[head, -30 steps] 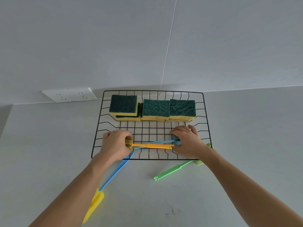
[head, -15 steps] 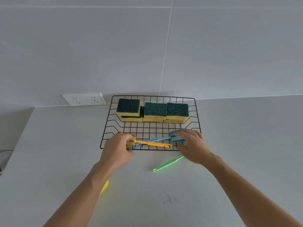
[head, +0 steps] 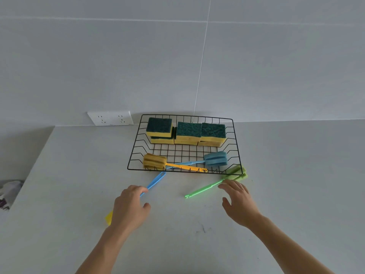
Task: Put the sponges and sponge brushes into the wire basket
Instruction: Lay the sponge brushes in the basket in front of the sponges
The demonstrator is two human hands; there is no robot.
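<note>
The black wire basket [head: 236, 147] stands by the wall with several yellow-and-green sponges [head: 188, 130] stacked along its back. Inside, at the front, a yellow sponge brush [head: 155, 161] and a blue sponge brush [head: 215, 158] lie with their handles crossed. A green sponge brush [head: 203, 189] lies on the counter at the basket's front right corner. A blue-handled brush [head: 156, 179] with a yellow end [head: 109, 216] lies on the counter, running under my left hand [head: 130, 208], whose fingers are loosely curled over it. My right hand [head: 240, 202] is spread, with its fingertips at the green handle.
A white wall socket [head: 110, 118] sits left of the basket. The counter's left edge [head: 29, 175] drops off, with a crumpled object [head: 9, 191] beyond it. A tiled wall stands right behind the basket.
Both hands let go of the yellow and blue brushes in the basket and drew back toward me over the counter. The view has pulled back.
</note>
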